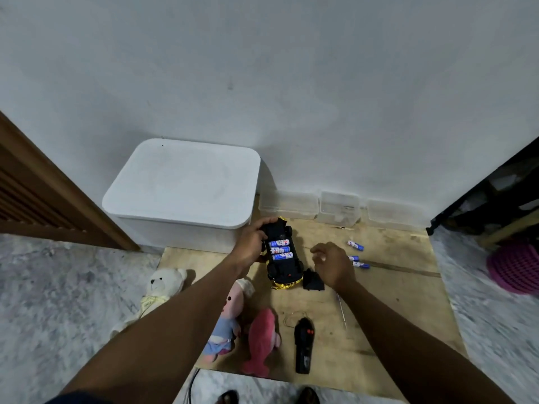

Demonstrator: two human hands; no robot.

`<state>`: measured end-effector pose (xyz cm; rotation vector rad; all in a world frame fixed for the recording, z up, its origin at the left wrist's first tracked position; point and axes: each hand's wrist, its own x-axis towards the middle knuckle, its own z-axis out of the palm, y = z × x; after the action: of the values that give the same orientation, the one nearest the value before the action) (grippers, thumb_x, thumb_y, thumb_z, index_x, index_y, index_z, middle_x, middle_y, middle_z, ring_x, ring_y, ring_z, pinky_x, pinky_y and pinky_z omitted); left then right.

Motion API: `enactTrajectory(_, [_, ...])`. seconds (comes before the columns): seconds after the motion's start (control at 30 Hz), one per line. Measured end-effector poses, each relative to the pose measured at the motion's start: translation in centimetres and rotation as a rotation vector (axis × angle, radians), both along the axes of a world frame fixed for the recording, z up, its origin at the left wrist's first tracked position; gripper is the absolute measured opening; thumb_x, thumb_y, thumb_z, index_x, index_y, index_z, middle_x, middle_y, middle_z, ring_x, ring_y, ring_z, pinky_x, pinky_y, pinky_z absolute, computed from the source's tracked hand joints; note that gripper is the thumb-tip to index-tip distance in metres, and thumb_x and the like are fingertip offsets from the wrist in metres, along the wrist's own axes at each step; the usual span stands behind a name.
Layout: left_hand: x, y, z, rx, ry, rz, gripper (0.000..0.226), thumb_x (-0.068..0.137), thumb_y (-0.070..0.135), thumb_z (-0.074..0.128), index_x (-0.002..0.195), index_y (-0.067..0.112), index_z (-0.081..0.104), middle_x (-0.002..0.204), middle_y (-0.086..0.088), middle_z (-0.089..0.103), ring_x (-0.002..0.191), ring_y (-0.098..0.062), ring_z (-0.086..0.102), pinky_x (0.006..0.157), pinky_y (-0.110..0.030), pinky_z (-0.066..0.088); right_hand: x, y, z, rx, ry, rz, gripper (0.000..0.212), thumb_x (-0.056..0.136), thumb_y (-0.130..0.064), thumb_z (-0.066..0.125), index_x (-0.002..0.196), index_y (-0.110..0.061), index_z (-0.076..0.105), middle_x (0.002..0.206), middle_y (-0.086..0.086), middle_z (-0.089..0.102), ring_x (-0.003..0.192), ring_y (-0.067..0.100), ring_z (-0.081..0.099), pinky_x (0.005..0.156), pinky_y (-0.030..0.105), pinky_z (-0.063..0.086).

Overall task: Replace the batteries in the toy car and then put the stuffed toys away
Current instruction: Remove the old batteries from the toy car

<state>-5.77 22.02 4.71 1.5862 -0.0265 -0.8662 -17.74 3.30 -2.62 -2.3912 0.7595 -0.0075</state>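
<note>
Gripping the upturned toy car (282,256) along its left side, the left hand (251,243) has its fingers (267,222) curled over the far end of the black chassis. The car lies belly-up on a plywood board (388,293) on the floor, its battery bay uncovered with three blue-and-white batteries (280,249) seated side by side; their red and blue lettering is too blurred to read. The right hand (332,265) hovers just right of the car, fingers loosely spread and holding nothing. A black cover piece (312,280) sits near the car's closest corner. Three loose batteries (358,255) of the same print lie on the board beyond the right hand. A white teddy bear (159,290), a pink-faced plush doll (230,313) and a pink plush fish (262,339) lie at the board's left edge, beside a black remote control (303,345). A lidded white bin (183,185) stands against the wall.
</note>
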Motion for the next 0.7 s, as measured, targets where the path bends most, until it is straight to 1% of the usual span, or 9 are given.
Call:
enactTrajectory(0.07, [-0.2, -0.1, 0.2, -0.008, -0.004, -0.001, 0.061, 0.091, -0.006, 0.027, 0.131, 0.025, 0.062, 0.119, -0.01, 0.062, 0.089, -0.024, 0.058, 0.068, -0.034, 0.051, 0.8, 0.8, 2.1, 0.057, -0.196, -0.054, 0.016, 0.094, -0.014, 0.062, 0.106, -0.018, 0.071, 0.105, -0.002, 0.071, 0.097, 0.015, 0.066, 0.08, 0.031, 0.053])
enactTrajectory(0.13, [-0.5, -0.2, 0.5, -0.022, -0.015, -0.007, 0.061, 0.093, -0.007, 0.028, 0.132, 0.028, 0.06, 0.124, -0.01, 0.06, 0.089, -0.023, 0.058, 0.065, -0.033, 0.052, 1.4, 1.6, 4.3, 0.078, -0.299, -0.05, 0.017, 0.095, -0.016, 0.062, 0.108, -0.02, 0.072, 0.106, -0.005, 0.07, 0.096, 0.011, 0.064, 0.083, 0.031, 0.054])
enactTrajectory(0.2, [-0.8, -0.4, 0.8, -0.039, -0.02, 0.002, 0.061, 0.093, -0.008, 0.03, 0.128, 0.031, 0.061, 0.127, -0.01, 0.059, 0.09, -0.022, 0.059, 0.061, -0.032, 0.053, 1.6, 2.3, 6.1, 0.097, -0.28, 0.009, 0.019, 0.096, -0.021, 0.061, 0.112, -0.023, 0.072, 0.11, -0.007, 0.069, 0.099, 0.008, 0.062, 0.084, 0.029, 0.054])
enactTrajectory(0.27, [-1.0, -0.6, 1.1, -0.052, -0.021, 0.013, 0.059, 0.094, -0.008, 0.032, 0.128, 0.031, 0.06, 0.129, -0.01, 0.059, 0.092, -0.023, 0.06, 0.058, -0.031, 0.052, 1.7, 2.9, 7.0, 0.124, -0.196, 0.046, 0.025, 0.095, -0.023, 0.063, 0.119, -0.022, 0.07, 0.115, -0.006, 0.069, 0.097, 0.004, 0.059, 0.08, 0.022, 0.05])
enactTrajectory(0.37, [-1.3, -0.9, 2.0, -0.08, -0.029, 0.012, 0.059, 0.095, -0.01, 0.034, 0.131, 0.032, 0.056, 0.127, -0.008, 0.059, 0.093, -0.02, 0.06, 0.063, -0.033, 0.055, 1.9, 3.4, 7.5, 0.134, -0.125, 0.006, 0.032, 0.095, -0.024, 0.064, 0.126, -0.019, 0.066, 0.121, -0.005, 0.067, 0.095, 0.001, 0.054, 0.075, 0.015, 0.043])
enactTrajectory(0.43, [-1.6, -1.1, 2.2, -0.085, -0.057, 0.007, 0.059, 0.096, -0.011, 0.035, 0.136, 0.029, 0.053, 0.125, -0.007, 0.059, 0.089, -0.016, 0.059, 0.067, -0.033, 0.054, 2.1, 3.7, 7.6, 0.079, -0.094, -0.024, 0.032, 0.095, -0.028, 0.063, 0.126, -0.022, 0.067, 0.118, -0.004, 0.066, 0.093, 0.004, 0.053, 0.074, 0.019, 0.042])
enactTrajectory(0.53, [-2.0, -1.3, 2.1, -0.091, -0.112, 0.016, 0.059, 0.098, -0.01, 0.038, 0.145, 0.025, 0.049, 0.132, -0.009, 0.06, 0.088, -0.012, 0.059, 0.063, -0.027, 0.054, 2.2, 4.2, 7.8, 0.037, -0.079, -0.059, 0.03, 0.093, -0.032, 0.064, 0.121, -0.022, 0.069, 0.112, -0.001, 0.066, 0.095, 0.013, 0.058, 0.077, 0.027, 0.045])
enactTrajectory(0.6, [-2.2, -1.4, 1.9, -0.096, -0.136, 0.024, 0.059, 0.099, -0.009, 0.04, 0.147, 0.024, 0.047, 0.134, -0.011, 0.06, 0.088, -0.012, 0.06, 0.059, -0.021, 0.053, 2.3, 4.4, 8.1, 0.123, -0.124, -0.089, 0.027, 0.093, -0.027, 0.064, 0.119, -0.021, 0.072, 0.11, -0.001, 0.067, 0.097, 0.015, 0.061, 0.08, 0.027, 0.049])
enactTrajectory(0.7, [-2.5, -1.2, 1.8, -0.102, -0.14, 0.021, 0.058, 0.1, -0.007, 0.041, 0.148, 0.026, 0.046, 0.136, -0.009, 0.059, 0.098, -0.017, 0.062, 0.061, -0.022, 0.054, 2.3, 4.5, 8.2, 0.311, -0.184, -0.162, 0.021, 0.092, -0.022, 0.067, 0.111, -0.018, 0.075, 0.099, -0.006, 0.069, 0.081, -0.002, 0.061, 0.069, 0.015, 0.048])
